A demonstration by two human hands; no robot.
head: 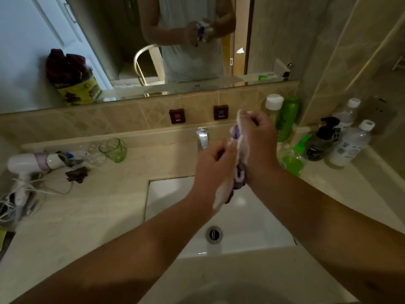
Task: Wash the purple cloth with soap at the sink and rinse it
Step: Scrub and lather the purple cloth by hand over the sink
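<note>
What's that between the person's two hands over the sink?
In the head view, the purple cloth, foamy white with soap, is bunched between the left hand and right hand, both gripping it above the sink.

You stand at a beige stone worktop point(105, 207) in a dim, warm-lit bathroom. Beige tiles point(122, 119) run along the wall behind it, carrying two dark square tags point(177, 116) marked HOT and COLD. Above them hangs a wide mirror point(109, 40), which reflects a pale door and a wooden chair. On your right a tiled wall point(350, 51) meets the worktop at a corner. A hair dryer point(32, 163) lies at your left, near a green glass point(113, 149); bottles point(348, 145) crowd the right corner.
</note>
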